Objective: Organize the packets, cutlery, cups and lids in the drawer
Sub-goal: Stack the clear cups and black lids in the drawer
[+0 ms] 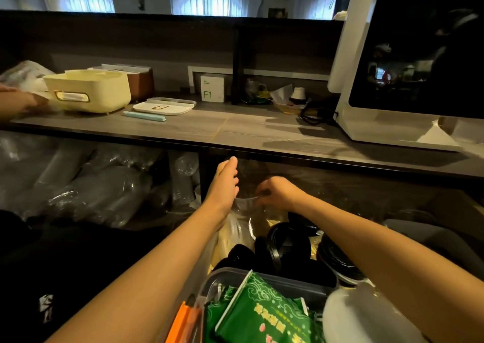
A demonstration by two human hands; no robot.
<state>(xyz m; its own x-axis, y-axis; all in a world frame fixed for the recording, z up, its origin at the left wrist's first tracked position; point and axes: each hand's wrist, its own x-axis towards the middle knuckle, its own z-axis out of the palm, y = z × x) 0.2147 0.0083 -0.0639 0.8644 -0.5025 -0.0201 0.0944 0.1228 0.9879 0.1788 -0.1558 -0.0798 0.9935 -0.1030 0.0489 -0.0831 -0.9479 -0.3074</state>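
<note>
Below, left hand [224, 183] flat, right hand [275, 192] perhaps pinching clear cup [246, 206], behind black lids [285, 246].

Looks like a café service counter [235, 130]: point-of-sale screen [419, 54], bagged disposable cups [91, 185] below, black lids [285, 243], green packets [262, 314].

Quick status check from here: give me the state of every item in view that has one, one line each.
left hand: fingers straight, against the clear cup
right hand: fingers curled on the clear cup's rim
clear cup: held between both hands, above the drawer
black lids: loose, tilted on edge in the drawer
green packets: piled in the grey container
cream box: lid off, upright on the counter
monitor: screen dark
</note>
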